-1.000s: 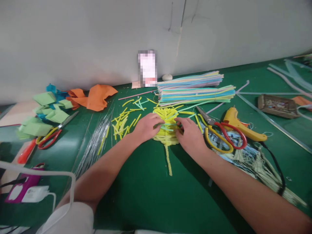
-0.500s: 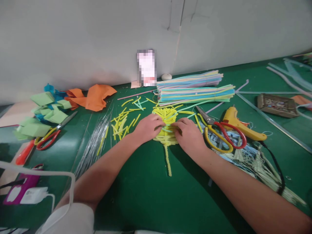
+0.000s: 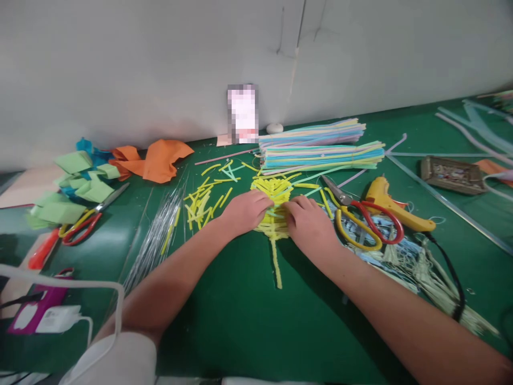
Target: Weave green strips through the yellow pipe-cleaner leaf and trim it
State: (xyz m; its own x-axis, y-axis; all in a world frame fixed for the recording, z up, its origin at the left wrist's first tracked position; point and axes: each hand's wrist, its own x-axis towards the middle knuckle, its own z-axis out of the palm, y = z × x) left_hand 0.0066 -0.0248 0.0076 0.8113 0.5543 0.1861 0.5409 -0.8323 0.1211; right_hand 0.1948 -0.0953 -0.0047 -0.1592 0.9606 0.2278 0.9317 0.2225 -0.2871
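Green tabletop (image 3: 224,331), smooth and faintly glossy, under everything. Nearest on it, the straight fuzzy stalk (image 3: 276,264) of a yellow leaf-shaped piece (image 3: 274,187); stalk points toward the wearer, perhaps so both sides are equally easy to reach. Leaf lies flat at mid-table, made of soft fuzzy strips slanting off a central rib, broad and ragged at the near end. Left hand (image 3: 244,211) at the leaf's left edge, right hand (image 3: 312,224) at its right; they seem set opposite each other to steady it. Fingers of both are bent, tips drawn in over a pale green strip (image 3: 278,210) crossing the leaf; cannot tell whether either pair of tips clamps it. Left of the leaf: short yellow offcuts (image 3: 197,206) in a loose scatter, then thin, silvery, stiff-looking wires (image 3: 154,235) fanned lengthwise. Right of it: red-and-yellow-handled scissors (image 3: 345,199), blades parted slightly and aimed past the leaf, handles turned nearer the wearer, likely for quick pickup; beyond their handles, a hard yellow glue gun (image 3: 404,214), with stringy pale tassels (image 3: 433,272) nearer the wearer. Behind the leaf, pastel fuzzy stems (image 3: 324,155) bundled straight, probably kept together as stock. Farther back, a phone (image 3: 243,112), screen blurred, leans on the matt grey wall (image 3: 140,64), perhaps angled for viewing.
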